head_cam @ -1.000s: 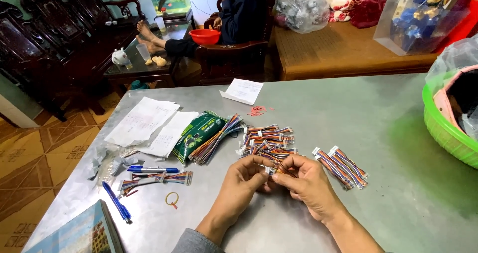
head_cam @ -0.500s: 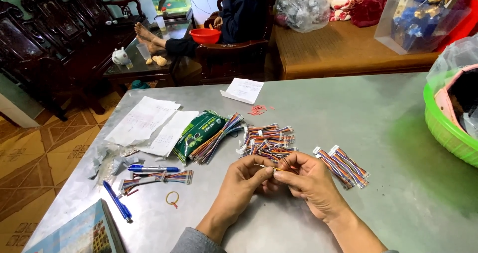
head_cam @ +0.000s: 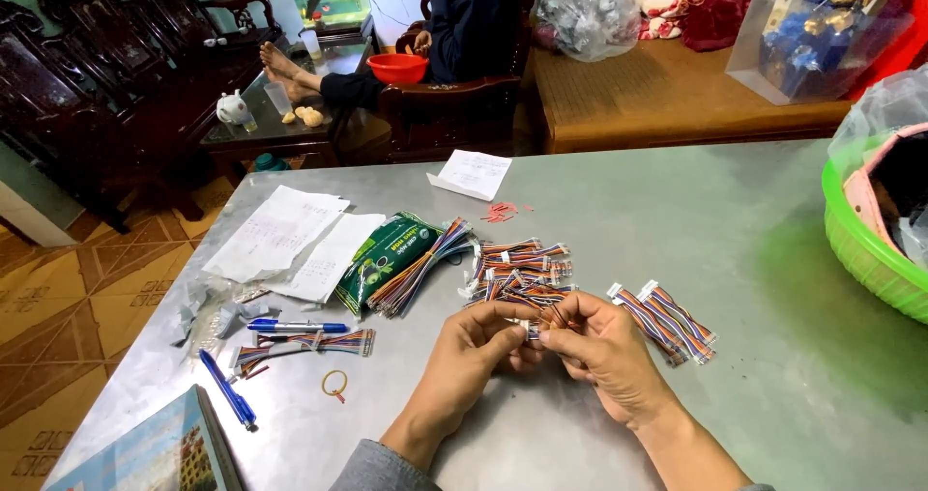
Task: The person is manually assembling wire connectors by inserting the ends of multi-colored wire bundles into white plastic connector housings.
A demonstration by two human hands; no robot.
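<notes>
Over the grey metal table (head_cam: pixel 619 211) my left hand (head_cam: pixel 471 354) and my right hand (head_cam: pixel 601 348) meet, fingertips pinched together on one small multicoloured wire harness (head_cam: pixel 534 327) with a white connector. Just beyond them lies a loose pile of the same wire harnesses (head_cam: pixel 517 271). Two more bundled harnesses (head_cam: pixel 665 320) lie to the right of my right hand. A longer wire bundle (head_cam: pixel 418 269) rests on a green packet (head_cam: pixel 384 255) to the left of the pile.
Left of my hands lie paper sheets (head_cam: pixel 280 235), two blue pens (head_cam: pixel 288 327), a wire strip (head_cam: pixel 307 344), a rubber band (head_cam: pixel 334 385) and a book corner (head_cam: pixel 155 450). A green plastic basket (head_cam: pixel 863 249) sits at the right edge. A seated person (head_cam: pixel 454 27) is beyond the table.
My hands stay together over the same spot; the fingers have shifted slightly on the small wire harness. Nothing else on the table has moved.
</notes>
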